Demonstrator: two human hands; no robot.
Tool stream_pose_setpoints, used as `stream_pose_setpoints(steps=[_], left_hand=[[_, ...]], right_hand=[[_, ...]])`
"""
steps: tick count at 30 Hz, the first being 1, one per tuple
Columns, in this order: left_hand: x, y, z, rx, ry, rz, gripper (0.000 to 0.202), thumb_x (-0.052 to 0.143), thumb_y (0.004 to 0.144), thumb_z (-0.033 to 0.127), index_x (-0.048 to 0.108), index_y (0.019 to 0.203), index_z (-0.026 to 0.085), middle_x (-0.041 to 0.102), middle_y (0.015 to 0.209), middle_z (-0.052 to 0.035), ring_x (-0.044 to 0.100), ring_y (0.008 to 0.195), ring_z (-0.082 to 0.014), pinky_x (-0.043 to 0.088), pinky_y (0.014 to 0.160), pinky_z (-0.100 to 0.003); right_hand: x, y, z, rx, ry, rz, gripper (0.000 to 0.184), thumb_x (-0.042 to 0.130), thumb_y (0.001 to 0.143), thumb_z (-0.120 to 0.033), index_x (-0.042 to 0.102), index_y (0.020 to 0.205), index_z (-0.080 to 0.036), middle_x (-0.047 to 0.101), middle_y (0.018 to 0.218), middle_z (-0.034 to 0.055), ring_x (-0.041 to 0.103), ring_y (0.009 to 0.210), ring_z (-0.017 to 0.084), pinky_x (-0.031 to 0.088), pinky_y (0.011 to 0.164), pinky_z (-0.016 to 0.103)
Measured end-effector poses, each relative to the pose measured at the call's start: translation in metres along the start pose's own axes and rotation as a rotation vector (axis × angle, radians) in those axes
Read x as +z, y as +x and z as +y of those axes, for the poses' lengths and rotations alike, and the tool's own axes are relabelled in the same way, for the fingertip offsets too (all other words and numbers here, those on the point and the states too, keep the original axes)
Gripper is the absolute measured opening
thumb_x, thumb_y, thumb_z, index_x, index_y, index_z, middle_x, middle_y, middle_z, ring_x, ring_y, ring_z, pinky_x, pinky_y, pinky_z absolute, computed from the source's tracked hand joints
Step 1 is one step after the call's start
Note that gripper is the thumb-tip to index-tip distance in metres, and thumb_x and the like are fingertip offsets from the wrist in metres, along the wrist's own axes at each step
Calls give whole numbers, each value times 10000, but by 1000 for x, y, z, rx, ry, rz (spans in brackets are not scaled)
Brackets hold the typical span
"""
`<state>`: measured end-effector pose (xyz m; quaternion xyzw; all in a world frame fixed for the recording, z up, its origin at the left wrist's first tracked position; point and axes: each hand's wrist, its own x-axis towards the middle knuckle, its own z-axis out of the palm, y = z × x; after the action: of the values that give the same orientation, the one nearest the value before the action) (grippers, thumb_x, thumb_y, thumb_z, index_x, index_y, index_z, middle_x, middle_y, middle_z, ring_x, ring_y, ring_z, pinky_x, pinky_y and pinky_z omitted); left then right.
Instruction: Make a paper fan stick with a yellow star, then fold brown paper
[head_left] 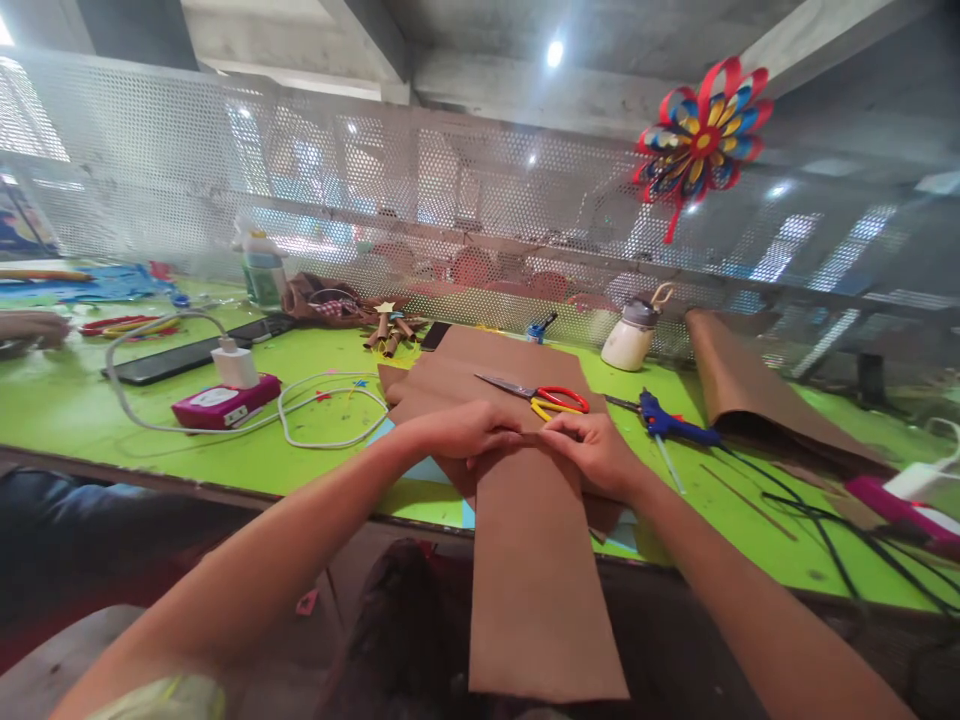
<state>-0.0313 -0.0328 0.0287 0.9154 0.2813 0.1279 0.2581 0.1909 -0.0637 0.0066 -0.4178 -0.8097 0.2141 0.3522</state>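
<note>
A long strip of brown paper (536,570) runs from my hands down over the table's front edge. Its far end is pinched between the fingers of my left hand (480,432) and my right hand (592,452), where a narrow edge looks folded or rolled. Both hands are closed on that edge, a short gap apart. Beneath and beyond them lie larger brown paper sheets (495,360). Scissors (536,393) with one red and one yellow handle rest on these sheets, just past my fingers.
A blue glue gun (675,420) and rolled brown paper (765,385) lie right, near black cables. A white bottle (630,335) stands behind. Left are a purple power strip (225,402), white cable, phone (180,358) and another person's hand (34,330). A paper flower (703,140) hangs above.
</note>
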Motion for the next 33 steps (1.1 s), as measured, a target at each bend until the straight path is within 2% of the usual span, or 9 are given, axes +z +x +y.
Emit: stream_pose_setpoints(steps=[4,8,12,19,22,24,28,31,33], left_hand=[[0,1,-2,41,-28,57,419,414,871,474,656,813,137,508,482,20,429,462,-77,314,481,-184],[-1,-1,-5,-16,-126,77,430,429,852,502,644,800,133,474,426,33,408,403,-76,309,441,-187],[-8,-5,-7,-56,-219,24,349,447,852,446,595,781,139,531,496,26,479,421,-81,312,432,-184],[-17,-9,-8,-36,-260,-65,270,435,872,369,579,818,146,579,588,7,562,534,-103,377,504,-194],[-16,-9,-13,-47,-300,-44,257,461,866,375,585,878,151,582,579,8,563,541,-109,387,521,-203],[-16,-10,-16,-41,-353,-20,262,477,862,385,590,889,149,577,563,7,555,532,-107,391,528,-207],[-14,-10,-15,-9,-583,-32,276,513,848,398,580,937,145,592,622,-3,560,560,-99,410,545,-212],[-10,-8,-7,-16,-780,-133,280,553,828,389,577,945,136,583,634,5,565,564,-95,422,547,-212],[-6,-6,-2,-39,-854,-214,284,604,795,379,579,939,136,569,622,22,559,542,-88,421,533,-206]], right_hand=[[-2,1,1,90,159,-25,290,551,811,-407,658,771,-140,571,629,-5,478,566,103,350,503,214],[-4,2,2,234,324,-27,325,594,765,-463,622,745,-140,449,475,-55,347,389,62,261,367,200],[-6,2,5,249,414,43,329,624,739,-475,594,688,-151,426,460,-64,347,366,55,285,343,191],[-8,3,11,261,514,16,325,628,738,-477,631,720,-153,437,446,-63,357,343,60,331,324,195],[-9,3,12,285,622,-37,346,601,761,-481,665,794,-143,576,545,-9,461,388,90,387,369,221],[-10,4,12,271,707,-5,365,571,786,-480,676,891,-147,663,720,45,578,525,136,462,472,255],[-13,3,7,200,817,92,348,573,801,-434,639,1028,-179,663,988,89,636,793,188,509,683,305],[-11,-1,1,145,784,-53,458,681,727,-350,567,1159,-251,623,1090,66,619,871,187,502,735,305],[-10,-4,-5,87,717,-189,479,699,714,-327,569,1170,-268,609,1091,58,602,901,189,494,754,306]])
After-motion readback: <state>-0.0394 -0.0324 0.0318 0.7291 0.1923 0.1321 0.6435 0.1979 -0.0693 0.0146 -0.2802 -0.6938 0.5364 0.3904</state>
